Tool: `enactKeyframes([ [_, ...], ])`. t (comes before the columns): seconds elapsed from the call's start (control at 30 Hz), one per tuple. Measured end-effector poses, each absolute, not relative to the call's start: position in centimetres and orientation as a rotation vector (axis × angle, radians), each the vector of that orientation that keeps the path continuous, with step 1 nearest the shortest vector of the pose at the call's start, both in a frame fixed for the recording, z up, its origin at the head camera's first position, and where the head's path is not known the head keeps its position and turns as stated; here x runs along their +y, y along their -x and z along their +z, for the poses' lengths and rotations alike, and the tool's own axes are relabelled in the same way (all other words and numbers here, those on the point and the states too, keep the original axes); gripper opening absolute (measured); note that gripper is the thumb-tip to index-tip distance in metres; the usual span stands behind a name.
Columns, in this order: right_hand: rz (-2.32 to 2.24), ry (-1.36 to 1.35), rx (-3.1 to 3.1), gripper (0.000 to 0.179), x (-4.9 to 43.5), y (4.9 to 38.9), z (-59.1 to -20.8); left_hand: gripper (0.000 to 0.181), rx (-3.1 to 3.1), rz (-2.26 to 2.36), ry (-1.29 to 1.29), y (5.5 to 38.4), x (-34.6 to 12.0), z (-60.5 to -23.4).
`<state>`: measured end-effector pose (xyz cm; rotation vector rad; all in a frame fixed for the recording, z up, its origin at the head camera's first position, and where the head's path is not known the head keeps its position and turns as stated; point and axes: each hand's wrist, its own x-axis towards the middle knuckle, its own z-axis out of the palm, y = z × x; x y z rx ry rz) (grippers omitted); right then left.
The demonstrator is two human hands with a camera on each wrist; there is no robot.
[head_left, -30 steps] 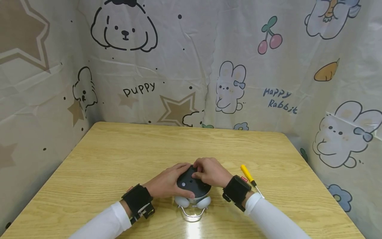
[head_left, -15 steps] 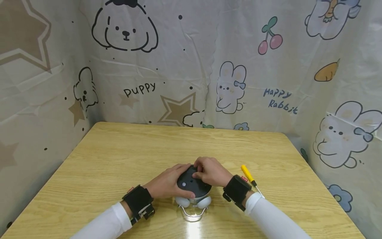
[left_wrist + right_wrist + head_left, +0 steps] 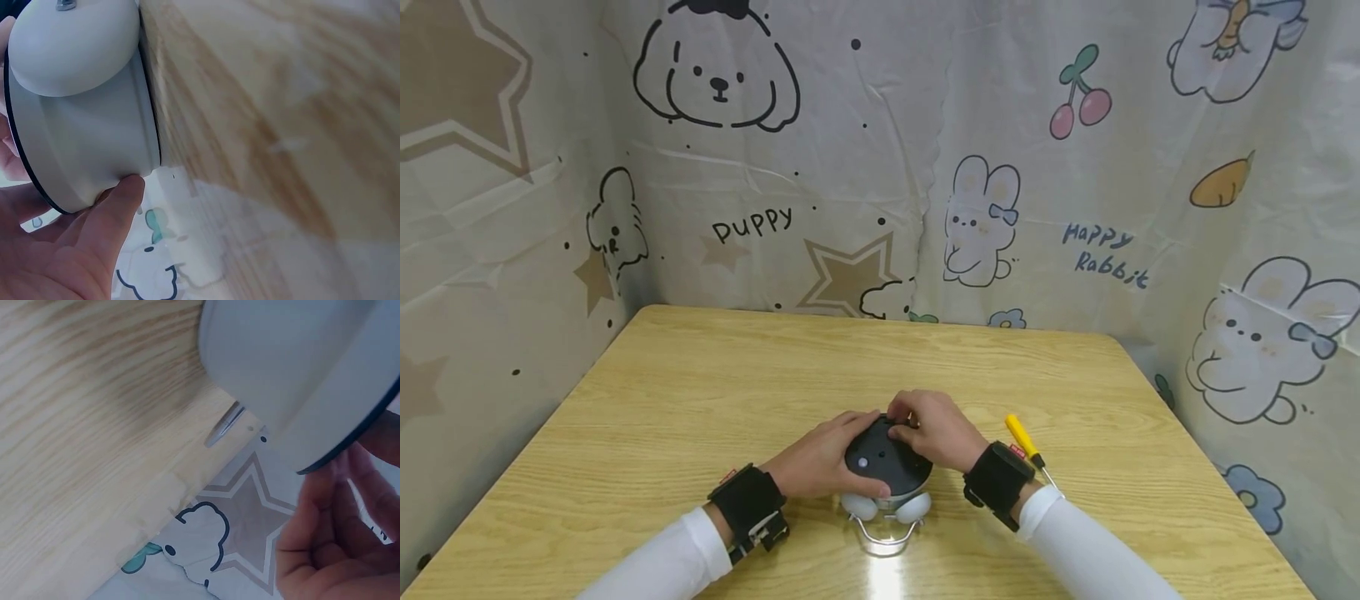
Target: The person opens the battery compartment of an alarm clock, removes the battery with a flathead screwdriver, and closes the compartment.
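A twin-bell alarm clock [image 3: 887, 467] lies face down on the table, its black back up and its white bells and wire handle towards me. My left hand [image 3: 820, 458] grips its left side, thumb over the near edge of the back. In the left wrist view, that hand's fingers [image 3: 119, 200] curl round the pale casing [image 3: 94, 137]. My right hand [image 3: 936, 429] is at the far edge of the back, fingers curled and thumb bent against it. The right wrist view shows its fingers [image 3: 315, 512] at the dark rim; what lies between the fingertips is hidden.
A screwdriver [image 3: 1024, 439] with a yellow handle lies right of the clock, its shaft partly beside my right sleeve. The wooden table [image 3: 737, 358] meets a printed curtain [image 3: 850, 167] at the back and sides.
My right hand has risen slightly away from the near side, and its thumb has shifted a little up the back. The left hand and the alarm clock stay in place.
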<state>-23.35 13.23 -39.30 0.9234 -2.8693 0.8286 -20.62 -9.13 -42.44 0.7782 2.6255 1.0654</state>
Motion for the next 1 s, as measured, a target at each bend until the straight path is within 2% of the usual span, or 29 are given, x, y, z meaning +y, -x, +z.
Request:
enactKeyframes([
  [0.17, 0.810, -0.950, -2.787, 0.004, 13.3, 23.2, -39.3, 0.108, 2.638, 1.058, -0.773, 20.7, -9.1, -42.4],
  [0.47, 0.763, -0.972, -2.724, 0.005, 13.6, 22.9, -38.6, 0.108, 2.643, 1.081, -0.760, 20.7, -9.1, -42.5],
  [1.0, 0.882, -0.706, -2.698, 0.006, 16.7, 23.5, -38.9, 0.110, 2.677, 1.052, -0.741, 20.8, -8.9, -42.4],
])
